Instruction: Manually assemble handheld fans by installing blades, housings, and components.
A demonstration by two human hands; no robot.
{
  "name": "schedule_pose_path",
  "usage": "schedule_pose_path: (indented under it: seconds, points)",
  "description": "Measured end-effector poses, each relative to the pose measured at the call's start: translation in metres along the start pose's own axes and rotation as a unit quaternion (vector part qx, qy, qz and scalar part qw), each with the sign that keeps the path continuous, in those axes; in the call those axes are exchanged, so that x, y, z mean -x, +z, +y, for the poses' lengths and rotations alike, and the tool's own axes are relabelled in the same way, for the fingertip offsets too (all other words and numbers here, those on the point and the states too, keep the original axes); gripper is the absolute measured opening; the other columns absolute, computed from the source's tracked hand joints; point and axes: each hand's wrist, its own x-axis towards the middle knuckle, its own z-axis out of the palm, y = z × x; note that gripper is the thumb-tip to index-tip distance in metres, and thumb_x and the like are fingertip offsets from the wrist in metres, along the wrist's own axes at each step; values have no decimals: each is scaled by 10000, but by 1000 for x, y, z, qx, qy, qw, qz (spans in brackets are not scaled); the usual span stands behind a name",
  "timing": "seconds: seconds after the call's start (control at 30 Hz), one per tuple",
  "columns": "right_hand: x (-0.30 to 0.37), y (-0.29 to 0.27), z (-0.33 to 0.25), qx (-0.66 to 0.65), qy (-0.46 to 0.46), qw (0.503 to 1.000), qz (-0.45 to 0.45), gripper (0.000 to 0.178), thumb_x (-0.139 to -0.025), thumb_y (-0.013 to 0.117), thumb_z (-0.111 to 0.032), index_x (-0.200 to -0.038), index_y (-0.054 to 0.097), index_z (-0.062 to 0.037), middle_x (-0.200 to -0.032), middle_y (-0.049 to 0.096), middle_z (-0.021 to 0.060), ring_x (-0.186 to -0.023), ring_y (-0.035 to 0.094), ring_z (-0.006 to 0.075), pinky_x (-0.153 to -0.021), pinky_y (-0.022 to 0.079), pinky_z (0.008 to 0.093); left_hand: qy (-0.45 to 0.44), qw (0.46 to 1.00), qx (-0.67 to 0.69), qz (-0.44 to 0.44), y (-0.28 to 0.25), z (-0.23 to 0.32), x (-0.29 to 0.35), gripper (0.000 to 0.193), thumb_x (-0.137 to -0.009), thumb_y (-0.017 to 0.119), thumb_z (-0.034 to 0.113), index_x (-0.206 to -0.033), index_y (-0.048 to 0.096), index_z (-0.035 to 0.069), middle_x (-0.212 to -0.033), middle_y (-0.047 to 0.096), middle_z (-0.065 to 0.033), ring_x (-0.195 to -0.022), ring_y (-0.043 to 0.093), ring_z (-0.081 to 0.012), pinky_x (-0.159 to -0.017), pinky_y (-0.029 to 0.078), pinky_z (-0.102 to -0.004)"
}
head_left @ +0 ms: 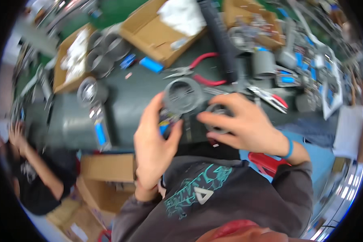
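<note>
My left hand (pixel 152 141) grips a small part with blue and dark bits (pixel 166 121) between thumb and fingers, just below a grey ring-shaped housing (pixel 183 95) that lies on the dark bench. My right hand (pixel 242 123) is closed over a second grey round housing (pixel 216 117), fingers curled on its rim. Both hands sit close together at the bench's near edge. The picture is blurred, so fine details of the parts stay unclear.
Red-handled pliers (pixel 197 69) lie behind the ring; another red-handled tool (pixel 270 98) lies to the right. Cardboard boxes (pixel 153 34) and several grey cylinders (pixel 109 50) stand at the back. A blue cell (pixel 151 64) lies loose. Another person (pixel 32 177) sits at left.
</note>
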Motion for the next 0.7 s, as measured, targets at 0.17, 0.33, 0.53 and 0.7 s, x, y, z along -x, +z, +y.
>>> schedule_pose_path:
  seconds: [0.17, 0.33, 0.53, 0.7]
  points:
    - [-11, -21, -9, 92, 39, 985, 144, 515, -599, 814, -83, -1092, 664, -84, -1034, 504, 110, -848, 550, 237, -731, 442, 299, 45, 998, -37, 19, 1, -6, -2, 551, -746, 713, 48, -1250, 490, 39, -1054, 611, -165, -907, 620, -356, -740, 510, -389]
    - [-43, -14, -17, 176, 22, 963, 204, 494, -600, 823, -82, -1066, 658, -85, -962, 479, 87, -782, 515, 217, -665, 428, 307, 7, 1000, -24, 17, 1, 4, 1, 568, -728, 753, 79, -1238, 506, 41, -1028, 638, -177, -892, 648, -341, -739, 521, -378]
    - [-72, -6, -21, 248, -32, 953, 173, 455, -604, 814, -103, -1032, 660, -115, -927, 495, 77, -793, 514, 242, -682, 442, 356, -44, 997, -37, -43, 4, 12, 2, 607, -719, 771, 117, -1247, 479, 53, -987, 646, -181, -884, 643, -361, -729, 518, -388]
    - [-77, -3, -30, 293, -53, 949, 105, 433, -615, 803, -121, -1024, 666, -146, -953, 505, 65, -831, 508, 259, -714, 441, 375, -38, 998, -21, -44, 4, 10, 3, 603, -733, 763, 142, -1257, 476, 58, -1017, 640, -203, -906, 639, -377, -739, 522, -397]
